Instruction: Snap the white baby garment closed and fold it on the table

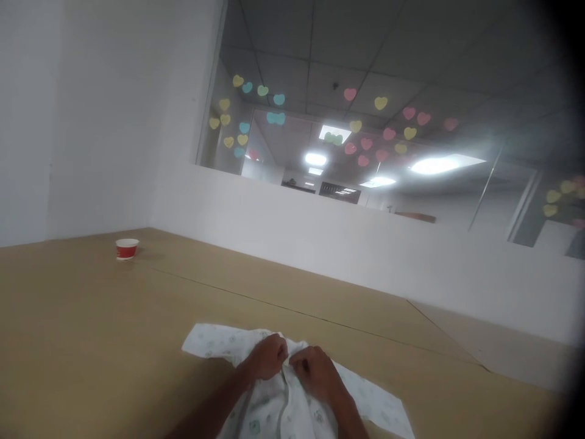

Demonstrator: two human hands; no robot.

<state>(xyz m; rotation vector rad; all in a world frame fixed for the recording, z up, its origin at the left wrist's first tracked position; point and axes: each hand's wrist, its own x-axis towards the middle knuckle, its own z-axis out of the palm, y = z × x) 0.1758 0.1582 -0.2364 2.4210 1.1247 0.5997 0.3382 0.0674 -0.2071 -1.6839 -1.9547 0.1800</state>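
A small white garment with a faint green print lies spread on the brown table at the bottom centre. My left hand and my right hand sit side by side on its upper middle. Both hands are closed, with the fingers pinching the fabric near the garment's front opening. The two hands almost touch each other. One sleeve of the garment stretches out to the left and another part spreads to the right.
A red and white paper cup stands far off at the table's back left. A low white partition runs behind the table, with glass above it carrying several coloured heart stickers.
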